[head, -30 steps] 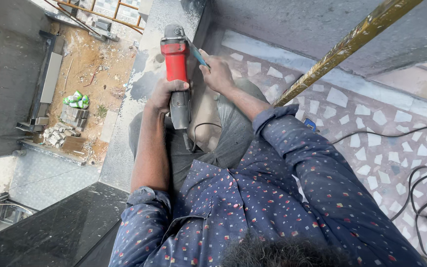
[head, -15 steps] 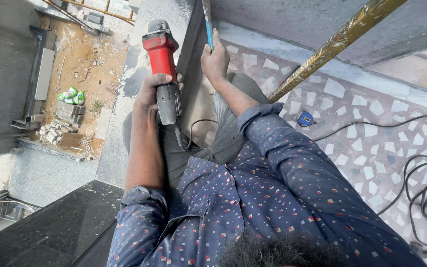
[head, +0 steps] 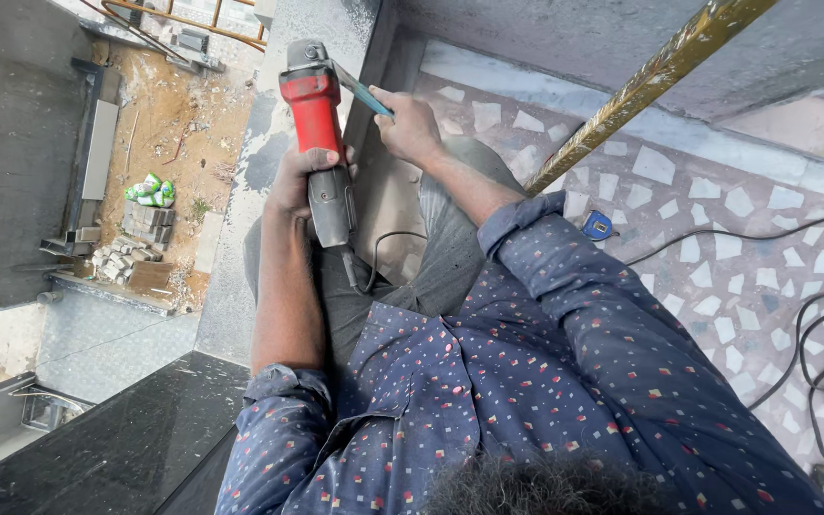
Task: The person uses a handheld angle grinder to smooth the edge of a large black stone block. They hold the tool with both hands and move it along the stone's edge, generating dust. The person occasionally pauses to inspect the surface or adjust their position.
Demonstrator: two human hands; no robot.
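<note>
The left hand (head: 299,179) wraps tightly around the grinder (head: 319,143), which stands upright over the ledge (head: 283,57). At two o'clock from it, the right hand (head: 409,124) pinches a blue tool (head: 362,92) whose tip touches the grinder's head.

- Dark blue shirt (head: 526,381) sprinkled with small red, white and teal specks
- Both sleeves rolled up near the elbows
- Grey trousers (head: 450,257) beyond the shirt

Your grinder (head: 315,124) is red and grey, your shirt (head: 565,381) navy with small speckles, the floor (head: 717,248) grey with white chips.
</note>
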